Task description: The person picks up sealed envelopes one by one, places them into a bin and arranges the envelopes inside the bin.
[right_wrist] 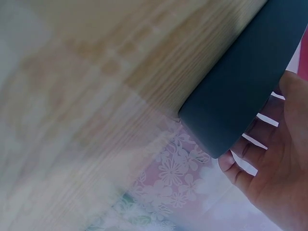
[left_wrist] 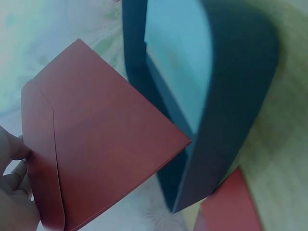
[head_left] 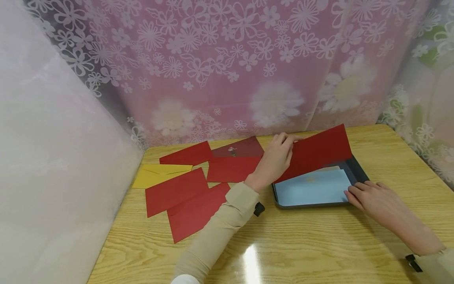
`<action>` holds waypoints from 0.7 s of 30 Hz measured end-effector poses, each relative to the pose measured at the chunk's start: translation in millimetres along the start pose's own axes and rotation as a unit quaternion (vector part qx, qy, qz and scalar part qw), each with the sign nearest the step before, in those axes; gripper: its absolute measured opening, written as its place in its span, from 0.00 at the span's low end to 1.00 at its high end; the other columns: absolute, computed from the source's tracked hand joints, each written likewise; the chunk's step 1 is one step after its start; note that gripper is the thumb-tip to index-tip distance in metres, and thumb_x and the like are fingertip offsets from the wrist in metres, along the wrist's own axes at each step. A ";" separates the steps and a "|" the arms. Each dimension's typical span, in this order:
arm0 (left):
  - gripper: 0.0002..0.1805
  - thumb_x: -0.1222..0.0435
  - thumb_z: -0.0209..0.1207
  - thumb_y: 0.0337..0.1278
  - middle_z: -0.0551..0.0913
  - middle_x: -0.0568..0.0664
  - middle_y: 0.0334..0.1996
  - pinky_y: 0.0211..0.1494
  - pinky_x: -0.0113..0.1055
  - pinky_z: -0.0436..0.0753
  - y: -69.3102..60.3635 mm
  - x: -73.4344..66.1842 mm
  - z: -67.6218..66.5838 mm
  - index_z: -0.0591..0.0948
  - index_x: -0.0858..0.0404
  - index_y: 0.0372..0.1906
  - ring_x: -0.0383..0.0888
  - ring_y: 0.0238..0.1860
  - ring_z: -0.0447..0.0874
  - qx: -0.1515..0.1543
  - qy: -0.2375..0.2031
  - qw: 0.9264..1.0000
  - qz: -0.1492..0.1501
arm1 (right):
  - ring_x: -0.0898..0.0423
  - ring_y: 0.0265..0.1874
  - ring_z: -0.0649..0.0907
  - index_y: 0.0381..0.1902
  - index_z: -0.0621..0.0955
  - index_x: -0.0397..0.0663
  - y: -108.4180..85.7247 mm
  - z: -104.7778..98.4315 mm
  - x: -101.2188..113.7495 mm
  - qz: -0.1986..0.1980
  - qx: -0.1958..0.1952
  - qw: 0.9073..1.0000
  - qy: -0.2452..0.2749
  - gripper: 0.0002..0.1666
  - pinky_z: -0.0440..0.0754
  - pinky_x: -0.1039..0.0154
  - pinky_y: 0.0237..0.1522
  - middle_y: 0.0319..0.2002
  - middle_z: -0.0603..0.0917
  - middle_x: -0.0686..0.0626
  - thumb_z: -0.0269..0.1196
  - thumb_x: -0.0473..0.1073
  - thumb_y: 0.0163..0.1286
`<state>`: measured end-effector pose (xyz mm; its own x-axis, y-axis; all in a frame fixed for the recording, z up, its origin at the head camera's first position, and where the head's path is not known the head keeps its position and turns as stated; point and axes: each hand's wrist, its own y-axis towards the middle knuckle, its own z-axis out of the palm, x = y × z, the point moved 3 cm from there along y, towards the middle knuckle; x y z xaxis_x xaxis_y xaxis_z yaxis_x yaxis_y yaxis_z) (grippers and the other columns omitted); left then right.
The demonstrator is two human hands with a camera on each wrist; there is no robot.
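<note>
A red envelope is pinched by its left end in the left hand, tilted above the dark tray. The left wrist view shows the envelope with its flap side toward the camera, the fingers of the left hand at its flap edge. Inside the tray lies a light blue envelope, with a pale edge of another behind it. The right hand grips the tray's right rim; in the right wrist view the fingers of the right hand touch the tray's dark wall.
Left of the tray, several red envelopes lie spread and partly overlapping on the wooden table. Among them are a yellow envelope and a darker red one with a small printed design. A floral curtain hangs behind the table.
</note>
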<state>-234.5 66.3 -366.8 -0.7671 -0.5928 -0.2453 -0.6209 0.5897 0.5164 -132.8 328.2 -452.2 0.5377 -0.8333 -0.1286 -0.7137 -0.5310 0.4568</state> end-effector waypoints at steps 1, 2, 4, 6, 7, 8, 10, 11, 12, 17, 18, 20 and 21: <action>0.18 0.70 0.52 0.75 0.78 0.48 0.49 0.54 0.22 0.73 -1.0 -1.0 3.4 0.76 0.60 0.65 0.41 0.50 0.75 0.007 0.000 1.000 -0.002 | 0.48 0.25 0.79 0.25 0.80 0.48 0.0 -0.2 0.0 -0.001 0.000 1.000 0.000 0.22 0.77 0.48 0.26 0.23 0.78 0.53 0.54 0.52 0.78; 0.18 0.70 0.52 0.76 0.79 0.48 0.50 0.55 0.23 0.74 -1.9 -1.8 7.0 0.77 0.59 0.65 0.41 0.51 0.76 0.014 0.000 1.000 -0.004 | 0.48 0.25 0.79 0.25 0.80 0.47 -0.2 -0.3 0.0 -0.002 -0.001 1.000 0.000 0.25 0.78 0.47 0.26 0.24 0.79 0.52 0.52 0.54 0.79; 0.18 0.69 0.51 0.76 0.79 0.47 0.50 0.59 0.24 0.74 -4.1 -3.2 14.3 0.77 0.58 0.65 0.41 0.53 0.76 0.030 0.001 1.000 -0.008 | 0.47 0.26 0.79 0.26 0.81 0.46 -0.5 -0.2 -0.1 -0.005 -0.003 1.000 -0.001 0.31 0.78 0.47 0.27 0.24 0.79 0.52 0.45 0.58 0.82; 0.17 0.68 0.50 0.77 0.80 0.47 0.50 0.60 0.25 0.73 -6.7 -4.3 21.1 0.77 0.58 0.65 0.42 0.54 0.77 0.049 0.003 0.999 -0.012 | 0.47 0.26 0.80 0.28 0.82 0.45 -1.1 0.1 -0.2 -0.006 -0.001 1.000 -0.002 0.36 0.78 0.47 0.27 0.25 0.80 0.51 0.41 0.61 0.83; 0.17 0.67 0.50 0.78 0.80 0.46 0.50 0.61 0.25 0.73 -7.8 -4.4 24.9 0.77 0.57 0.64 0.41 0.54 0.77 0.060 0.006 0.998 -0.014 | 0.47 0.26 0.80 0.28 0.82 0.45 -1.5 0.2 -0.2 -0.006 -0.001 1.000 -0.003 0.37 0.78 0.47 0.27 0.25 0.80 0.51 0.39 0.62 0.84; 0.17 0.67 0.50 0.78 0.80 0.45 0.50 0.61 0.25 0.73 -9.1 -4.5 28.6 0.77 0.56 0.64 0.41 0.54 0.77 0.071 0.009 0.997 -0.017 | 0.47 0.26 0.80 0.28 0.83 0.45 -1.8 0.2 -0.3 -0.006 0.000 1.000 -0.003 0.37 0.78 0.47 0.27 0.26 0.80 0.51 0.40 0.62 0.83; 0.16 0.66 0.49 0.79 0.80 0.45 0.49 0.60 0.25 0.73 -11.5 -4.6 35.4 0.78 0.55 0.64 0.40 0.52 0.77 0.093 0.010 0.995 -0.020 | 0.46 0.28 0.81 0.30 0.84 0.44 -2.3 0.0 -0.2 -0.001 0.009 1.000 -0.002 0.33 0.79 0.46 0.29 0.27 0.82 0.50 0.45 0.59 0.83; 0.16 0.65 0.48 0.79 0.80 0.45 0.48 0.58 0.25 0.74 -12.8 -4.5 38.7 0.78 0.55 0.64 0.39 0.51 0.77 0.104 0.010 0.994 -0.021 | 0.45 0.29 0.81 0.31 0.85 0.43 -2.4 -0.1 -0.1 0.004 0.016 1.000 -0.002 0.29 0.80 0.45 0.31 0.28 0.82 0.49 0.49 0.57 0.81; 0.16 0.64 0.48 0.80 0.80 0.45 0.48 0.57 0.24 0.74 -13.9 -4.3 41.8 0.78 0.55 0.64 0.39 0.50 0.77 0.113 0.009 0.993 -0.022 | 0.45 0.30 0.82 0.32 0.86 0.42 -2.3 -0.2 0.0 0.008 0.022 1.000 -0.002 0.25 0.80 0.44 0.32 0.29 0.83 0.49 0.54 0.55 0.79; 0.18 0.63 0.48 0.80 0.80 0.44 0.47 0.51 0.24 0.74 -17.5 -3.7 52.3 0.79 0.54 0.65 0.38 0.48 0.76 0.140 0.020 0.990 -0.023 | 0.44 0.30 0.83 0.34 0.86 0.41 -0.5 -1.6 1.5 0.016 0.035 0.999 -0.007 0.13 0.81 0.44 0.33 0.30 0.85 0.48 0.64 0.46 0.68; 0.18 0.63 0.48 0.80 0.81 0.44 0.48 0.51 0.24 0.74 -17.8 -3.8 53.5 0.79 0.54 0.66 0.37 0.48 0.77 0.142 0.027 0.989 -0.021 | 0.45 0.30 0.82 0.34 0.86 0.41 -0.2 -1.9 1.8 0.015 0.034 0.999 -0.008 0.14 0.81 0.44 0.32 0.30 0.84 0.48 0.64 0.47 0.70; 0.19 0.62 0.49 0.80 0.81 0.44 0.50 0.50 0.24 0.74 -18.4 -4.4 55.0 0.79 0.53 0.67 0.37 0.49 0.77 0.148 0.043 0.988 -0.015 | 0.45 0.29 0.82 0.33 0.86 0.41 0.0 -2.5 1.9 0.012 0.030 0.999 -0.007 0.17 0.81 0.45 0.31 0.29 0.83 0.49 0.60 0.49 0.74; 0.19 0.62 0.49 0.80 0.81 0.43 0.51 0.48 0.24 0.74 -18.7 -4.9 55.9 0.78 0.53 0.68 0.38 0.49 0.77 0.152 0.053 0.987 -0.011 | 0.45 0.28 0.82 0.33 0.86 0.42 0.1 -3.0 2.0 0.010 0.027 1.000 -0.008 0.18 0.80 0.45 0.30 0.29 0.83 0.49 0.60 0.50 0.74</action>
<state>-228.1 88.8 -421.1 -0.7418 -0.6517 -0.1582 -0.6692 0.7042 0.2372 -130.4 326.9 -449.8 0.5163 -0.8460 -0.1333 -0.7475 -0.5211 0.4119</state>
